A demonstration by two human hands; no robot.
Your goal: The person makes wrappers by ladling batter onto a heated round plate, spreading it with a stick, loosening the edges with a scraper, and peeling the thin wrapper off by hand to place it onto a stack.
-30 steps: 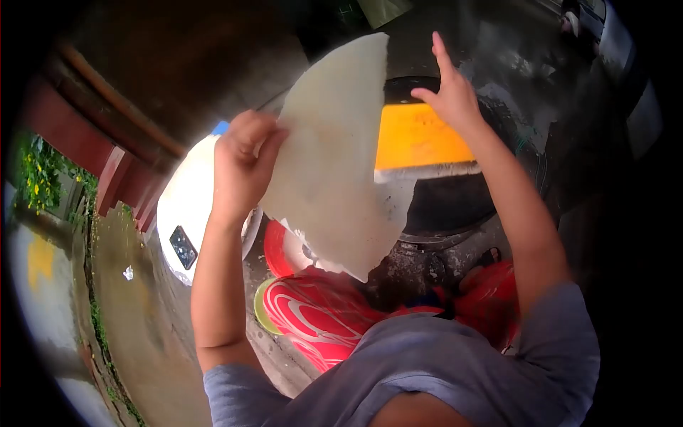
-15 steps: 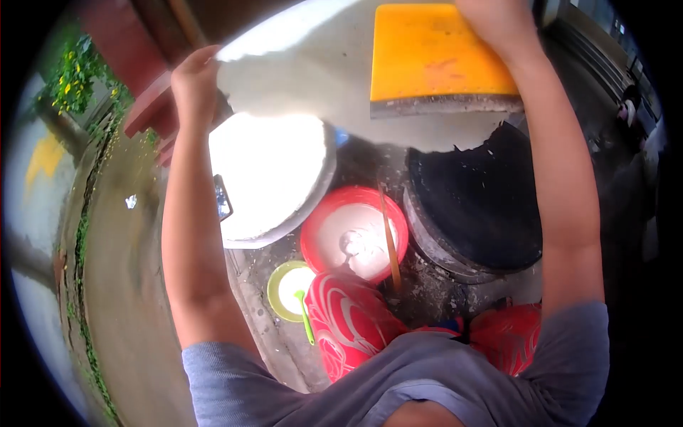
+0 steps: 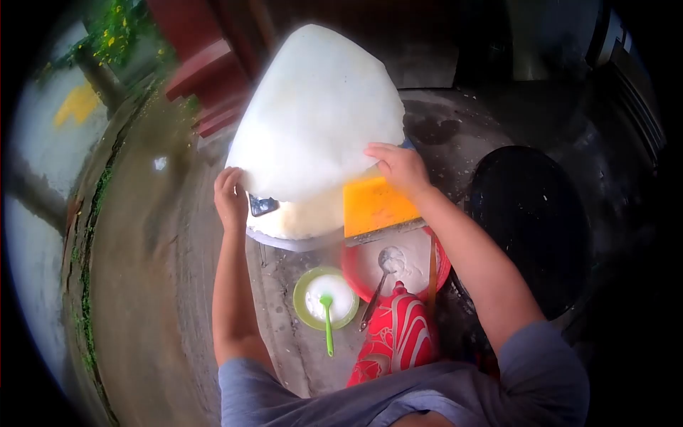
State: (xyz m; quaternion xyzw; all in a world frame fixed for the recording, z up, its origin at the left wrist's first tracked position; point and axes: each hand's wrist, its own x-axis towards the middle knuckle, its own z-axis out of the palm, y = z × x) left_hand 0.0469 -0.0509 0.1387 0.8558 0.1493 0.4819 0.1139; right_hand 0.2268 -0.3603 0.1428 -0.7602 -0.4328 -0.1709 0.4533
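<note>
A broad, thin white sheet [image 3: 316, 107], like a large rice crepe, hangs from my two hands over a pale round stack [image 3: 299, 228]. My left hand [image 3: 230, 193] is closed, pinching the sheet's near left edge. At the near right edge, my right hand [image 3: 400, 169] grips the sheet, with a yellow scraper [image 3: 380, 206] held under its palm. The scraper's grey blade edge points toward me. To the right lies the black round griddle [image 3: 530, 228], its dark surface bare.
A red basin [image 3: 445, 267] of white batter with a metal ladle [image 3: 384, 267] and a wooden stick [image 3: 432, 274] sits before my knee. Left of it is a green bowl [image 3: 302, 313] with a green spoon [image 3: 328, 320]. A dark phone-like object [image 3: 263, 206] lies by the stack.
The sheet has swung left and down, away from the black griddle to over the pale stack. Both hands came lower and nearer, the right hand moving left with the scraper.
</note>
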